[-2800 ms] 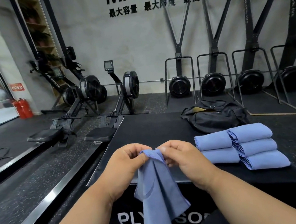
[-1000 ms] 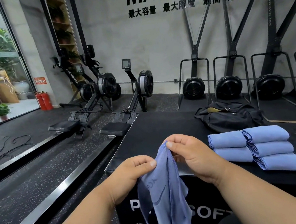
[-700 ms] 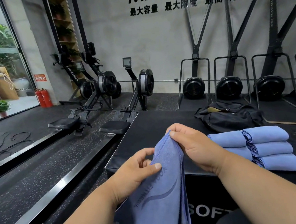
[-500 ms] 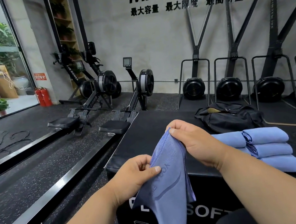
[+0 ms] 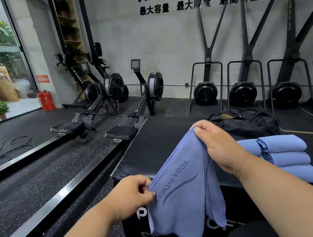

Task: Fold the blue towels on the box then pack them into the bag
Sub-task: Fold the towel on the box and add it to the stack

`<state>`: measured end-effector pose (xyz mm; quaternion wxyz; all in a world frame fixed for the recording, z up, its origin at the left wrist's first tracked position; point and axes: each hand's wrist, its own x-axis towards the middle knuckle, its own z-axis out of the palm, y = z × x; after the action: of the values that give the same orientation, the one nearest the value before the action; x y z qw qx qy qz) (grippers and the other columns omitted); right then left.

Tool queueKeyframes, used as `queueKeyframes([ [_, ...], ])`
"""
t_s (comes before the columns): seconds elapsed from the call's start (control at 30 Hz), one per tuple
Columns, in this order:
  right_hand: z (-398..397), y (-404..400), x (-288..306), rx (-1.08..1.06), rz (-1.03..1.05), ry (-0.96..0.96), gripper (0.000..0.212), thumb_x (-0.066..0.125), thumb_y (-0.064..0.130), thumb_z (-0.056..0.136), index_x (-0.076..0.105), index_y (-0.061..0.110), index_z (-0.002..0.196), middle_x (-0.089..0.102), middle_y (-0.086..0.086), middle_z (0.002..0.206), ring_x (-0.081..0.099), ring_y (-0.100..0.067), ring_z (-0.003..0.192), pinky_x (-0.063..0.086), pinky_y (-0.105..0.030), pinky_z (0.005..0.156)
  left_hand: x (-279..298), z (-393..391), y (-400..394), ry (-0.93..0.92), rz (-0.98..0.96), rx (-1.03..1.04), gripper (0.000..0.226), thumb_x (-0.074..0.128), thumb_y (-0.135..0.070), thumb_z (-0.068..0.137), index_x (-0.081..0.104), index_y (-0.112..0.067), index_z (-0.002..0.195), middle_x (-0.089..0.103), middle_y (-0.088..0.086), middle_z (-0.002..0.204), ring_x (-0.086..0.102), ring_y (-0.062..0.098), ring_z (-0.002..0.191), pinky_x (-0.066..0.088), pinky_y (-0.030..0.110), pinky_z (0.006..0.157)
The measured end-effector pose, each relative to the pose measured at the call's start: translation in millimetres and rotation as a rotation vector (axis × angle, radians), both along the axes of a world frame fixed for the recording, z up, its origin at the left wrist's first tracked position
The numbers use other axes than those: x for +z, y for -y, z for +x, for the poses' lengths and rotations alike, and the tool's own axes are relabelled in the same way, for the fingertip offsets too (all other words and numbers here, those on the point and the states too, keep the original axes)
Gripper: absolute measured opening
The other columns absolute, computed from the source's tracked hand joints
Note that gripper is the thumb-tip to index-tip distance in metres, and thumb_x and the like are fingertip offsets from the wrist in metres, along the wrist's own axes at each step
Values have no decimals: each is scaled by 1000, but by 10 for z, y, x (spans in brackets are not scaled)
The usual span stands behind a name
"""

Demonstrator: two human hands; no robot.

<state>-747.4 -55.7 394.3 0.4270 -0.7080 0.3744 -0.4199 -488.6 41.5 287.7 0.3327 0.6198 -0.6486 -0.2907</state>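
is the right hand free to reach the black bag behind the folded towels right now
Probably not yet: the right hand is pinching the blue towel. The path to the black bag looks open.

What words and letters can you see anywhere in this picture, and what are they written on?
"YOGA FITNESS": printed on the blue towel that the left hand and right hand hold.
"MAXIMUM" (top cut off): big black letters on the wall.
"最大容量 最大限度 最高价值": smaller black characters under it.
"AIR ROWER": on the rowing machine, blurry.
"P" and part of an "O": white letters on the box, the rest hidden.
Red sign: too small to read.
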Motion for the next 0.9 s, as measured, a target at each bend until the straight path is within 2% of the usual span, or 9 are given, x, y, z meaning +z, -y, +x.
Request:
queueKeyframes([
  [0.13, -53, 41, -24, -15, 88, 132, 22, 49, 20, 110, 65, 7, 104, 64, 2, 87, 56, -10, 81, 45, -28, 76, 10, 230, -38, -54, -10, 57, 16, 81, -24, 90, 71, -16, 83, 61, -10, 67, 51, 5, 63, 42, 21, 62],
  [0.27, -83, 73, -92, -23, 133, 173, 22, 49, 20, 110, 64, 5, 105, 66, -2, 88, 58, -14, 83, 46, -32, 80, 100, 393, -92, -97, -71, 92, 18, 85, -28, 88, 73, -17, 80, 62, -8, 71, 52, 4, 65, 43, 20, 63],
  [0.37, -86, 89, -130, -28, 143, 183, 23, 49, 21, 110, 65, 7, 100, 65, -2, 86, 57, -14, 82, 45, -34, 80, 138, 473, -119, -114, -132, 110, 21, 88, -32, 83, 72, -19, 79, 69, -10, 90, 61, 4, 77, 49, 22, 74],
  [0.47, -79, 95, -146, -40, 143, 194, 24, 48, 20, 110, 66, 12, 97, 66, 0, 85, 58, -12, 81, 46, -33, 79, 169, 525, -160, -283, -64, 76, 22, 86, -30, 84, 69, -19, 77, 75, -5, 117, 71, 15, 101, 52, 32, 88],
  [0.53, -76, 106, -157, -41, 138, 202, 24, 48, 21, 110, 66, 14, 96, 66, 0, 85, 58, -12, 80, 46, -32, 77, 183, 564, -185, -338, -44, 61, 25, 86, -33, 87, 70, -14, 83, 78, 1, 102, 67, 17, 89, 49, 36, 82],
  [0.6, -76, 126, -174, -49, 135, 198, 24, 48, 22, 110, 66, 15, 96, 66, 0, 85, 58, -12, 79, 46, -32, 76, 196, 604, -207, -364, -32, 66, 38, 89, -48, 78, 72, -15, 87, 71, 4, 84, 58, 17, 79, 42, 36, 76],
  [0.73, -78, 189, -218, -46, 166, 240, 25, 47, 21, 111, 66, 18, 95, 67, 2, 83, 59, -10, 74, 46, -31, 74, 255, 675, -226, -432, -3, 76, 67, 96, -65, 53, 76, -16, 94, 74, 18, 89, 64, 20, 80, 46, 34, 74],
  [0.83, -74, 228, -255, -17, 226, 297, 26, 46, 18, 111, 67, 16, 97, 69, 0, 87, 62, -11, 79, 47, -31, 78, 301, 715, -237, -504, -36, 102, 75, 101, -62, 42, 79, -18, 99, 75, 12, 87, 67, 17, 78, 52, 24, 69],
  [0.9, -78, 271, -309, 0, 289, 350, 25, 43, 16, 112, 66, 12, 104, 71, -6, 95, 64, -15, 87, 49, -32, 81, 321, 744, -243, -549, -76, 144, 79, 104, -57, 36, 80, -20, 101, 73, 9, 84, 68, 16, 78, 54, 23, 72],
])
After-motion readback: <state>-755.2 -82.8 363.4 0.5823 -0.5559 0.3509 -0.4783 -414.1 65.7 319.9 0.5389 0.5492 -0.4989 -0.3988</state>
